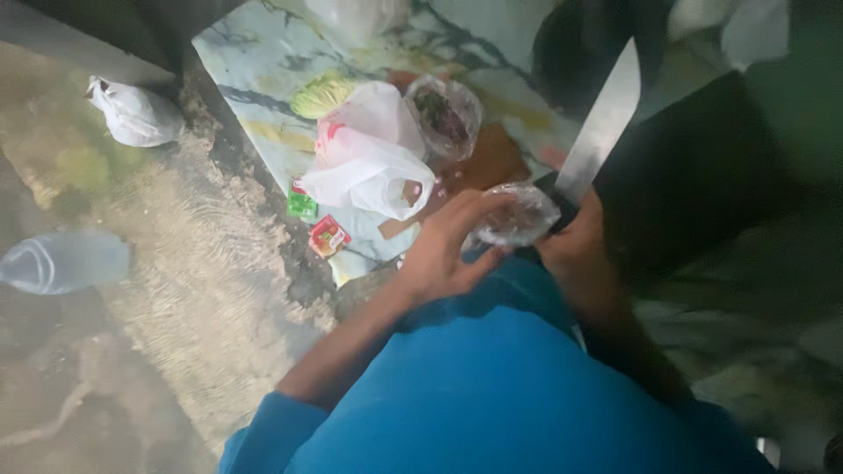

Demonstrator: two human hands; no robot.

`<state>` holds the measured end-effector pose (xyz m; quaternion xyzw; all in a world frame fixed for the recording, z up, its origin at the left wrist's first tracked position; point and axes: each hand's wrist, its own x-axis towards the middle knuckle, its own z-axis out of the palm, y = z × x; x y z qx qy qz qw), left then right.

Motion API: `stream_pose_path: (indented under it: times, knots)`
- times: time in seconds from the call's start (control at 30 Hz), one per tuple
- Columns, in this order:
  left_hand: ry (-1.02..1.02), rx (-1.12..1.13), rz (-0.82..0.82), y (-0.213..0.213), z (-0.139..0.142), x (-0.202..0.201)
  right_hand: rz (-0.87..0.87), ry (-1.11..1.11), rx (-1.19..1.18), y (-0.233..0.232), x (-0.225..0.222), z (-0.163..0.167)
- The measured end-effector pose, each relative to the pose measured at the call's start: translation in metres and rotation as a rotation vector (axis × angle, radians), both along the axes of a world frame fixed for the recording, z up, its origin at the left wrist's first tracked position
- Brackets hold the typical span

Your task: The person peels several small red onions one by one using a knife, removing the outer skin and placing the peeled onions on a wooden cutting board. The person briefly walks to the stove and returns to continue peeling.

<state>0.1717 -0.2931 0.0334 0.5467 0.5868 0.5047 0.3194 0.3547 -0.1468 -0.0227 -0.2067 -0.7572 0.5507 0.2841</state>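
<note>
While both hands meet low over the near edge of the tabletop, the scene reads as follows.

Small bag: a clear plastic bag (518, 215), crumpled and glossy, with something dark inside that is too blurred to name; it sits between the two hands, just above the blue sleeve and near the tabletop's edge.

Left hand: the left hand (448, 246) is curled around the near side of the small bag, fingers wrapped over its top, closed on it.

Right hand: the right hand (575, 241) is clenched around the dark handle of a knife, touching the far side of the small bag.

Knife: the knife (601, 127) has a long, wide, pale steel blade that points up and away from the hands, slightly tilted; its base lies right against the small bag.

Tabletop: the tabletop (263, 53) is pale with dark marble-like veins.

Other things on it: a white plastic bag (369, 162) bunched up in the middle, a second clear bag (448, 114) holding dark reddish-green bits, a brown board (492, 162) partly under them, and two small sachets, one red (328, 235) and one green (302, 204), at the edge.

Floor: a tied white bag (132, 112) and a clear plastic bottle (61, 262) lie on the rough ground to the left.
</note>
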Motion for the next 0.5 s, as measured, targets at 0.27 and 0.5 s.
stream_pose_path:
  times: [0.27, 0.5]
  knots:
    - [-0.011, -0.080, -0.032, 0.019, -0.025, 0.009, -0.129, -0.116, 0.463, 0.001, 0.041, -0.059]
    - [-0.122, -0.159, -0.063, 0.032, -0.045, 0.012, -0.258, -0.266, 0.553, -0.010, 0.066, -0.110]
